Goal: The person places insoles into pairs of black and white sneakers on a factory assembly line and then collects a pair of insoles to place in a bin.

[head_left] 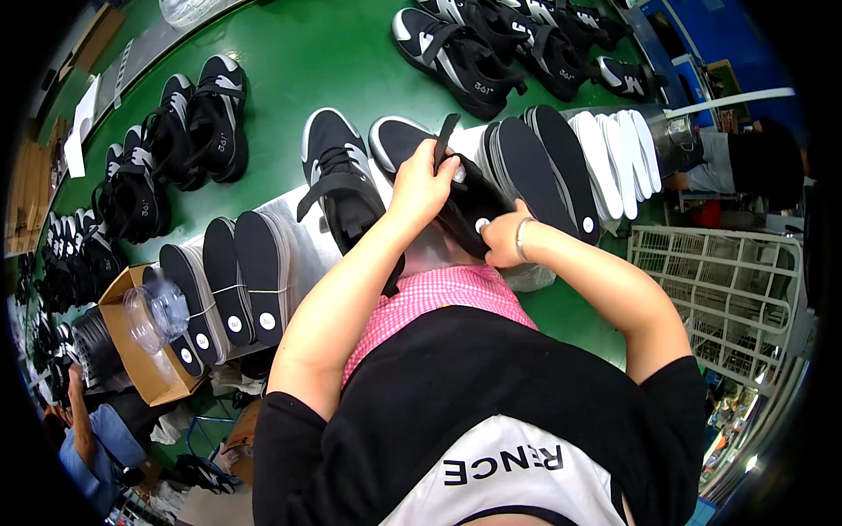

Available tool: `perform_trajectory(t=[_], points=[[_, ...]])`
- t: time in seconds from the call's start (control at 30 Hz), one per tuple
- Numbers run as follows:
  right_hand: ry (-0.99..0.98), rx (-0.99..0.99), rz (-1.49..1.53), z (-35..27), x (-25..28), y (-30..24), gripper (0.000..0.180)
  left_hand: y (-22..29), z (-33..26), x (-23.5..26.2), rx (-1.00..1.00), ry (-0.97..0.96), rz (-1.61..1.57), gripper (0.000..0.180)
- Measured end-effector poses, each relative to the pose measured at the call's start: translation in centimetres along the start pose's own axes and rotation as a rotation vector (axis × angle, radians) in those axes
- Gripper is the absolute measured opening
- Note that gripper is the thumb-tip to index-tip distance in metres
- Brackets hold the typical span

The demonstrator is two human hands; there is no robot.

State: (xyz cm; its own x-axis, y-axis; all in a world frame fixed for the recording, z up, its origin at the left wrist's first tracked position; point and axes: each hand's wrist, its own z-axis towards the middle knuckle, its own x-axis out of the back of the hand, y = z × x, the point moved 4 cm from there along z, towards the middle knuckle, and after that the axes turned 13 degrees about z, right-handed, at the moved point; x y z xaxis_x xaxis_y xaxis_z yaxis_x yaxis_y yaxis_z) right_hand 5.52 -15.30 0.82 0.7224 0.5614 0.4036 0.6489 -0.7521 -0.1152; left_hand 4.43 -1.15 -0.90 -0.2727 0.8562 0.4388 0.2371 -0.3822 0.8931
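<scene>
A black sneaker [472, 195] with a silver-grey toe lies in front of me, its heel toward my body. My left hand [424, 186] is closed on its upper at the opening, beside the raised black strap [446, 133]. At the heel, my right hand [506, 237] grips the collar, fingers partly inside the shoe. Next to those fingers a white round sticker [481, 225] shows inside, apparently on an insole; the rest of the inside is mostly hidden. The matching sneaker [338, 171] lies just left, its strap loose and its heel partly behind my left forearm.
Bundled black insoles [230, 289] stand at left, more black insoles [537, 167] and white insoles [614, 158] at right. Finished-looking sneakers [215, 118] line the green table [307, 61]. A cardboard box [145, 351] holds clear plastic. A white wire rack [715, 298] stands right; another person [101, 438] is lower left.
</scene>
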Motion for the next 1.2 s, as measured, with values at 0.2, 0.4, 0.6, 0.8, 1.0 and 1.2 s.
perform_trajectory(t=[0.2,0.4,0.6,0.8,1.0,1.2], points=[[-0.047,0.020,0.105,0.7,0.6,0.2,0.049,0.2,-0.1,0.6,0.014,-0.073,-0.026,0.023],[0.458,0.358,1.775,3.0,0.1,2.9,0.024,0.3,-0.1,-0.2,-0.071,-0.277,0.081,0.024],[0.436,0.432,1.811,2.5,0.6,3.2,0.019,0.4,0.1,-0.6,-0.055,-0.091,0.088,0.019],[0.349,0.758,1.891,0.0,0.0,2.9,0.017,0.3,-0.7,1.7,0.058,-0.128,0.128,0.035],[0.873,0.709,1.398,-5.1,0.4,-0.2,0.013,6.0,-5.8,4.2,-0.371,-0.062,0.076,0.023],[1.000,0.586,1.185,-3.1,-0.2,1.1,0.017,1.8,-10.2,17.9,-0.068,0.530,0.464,0.013]])
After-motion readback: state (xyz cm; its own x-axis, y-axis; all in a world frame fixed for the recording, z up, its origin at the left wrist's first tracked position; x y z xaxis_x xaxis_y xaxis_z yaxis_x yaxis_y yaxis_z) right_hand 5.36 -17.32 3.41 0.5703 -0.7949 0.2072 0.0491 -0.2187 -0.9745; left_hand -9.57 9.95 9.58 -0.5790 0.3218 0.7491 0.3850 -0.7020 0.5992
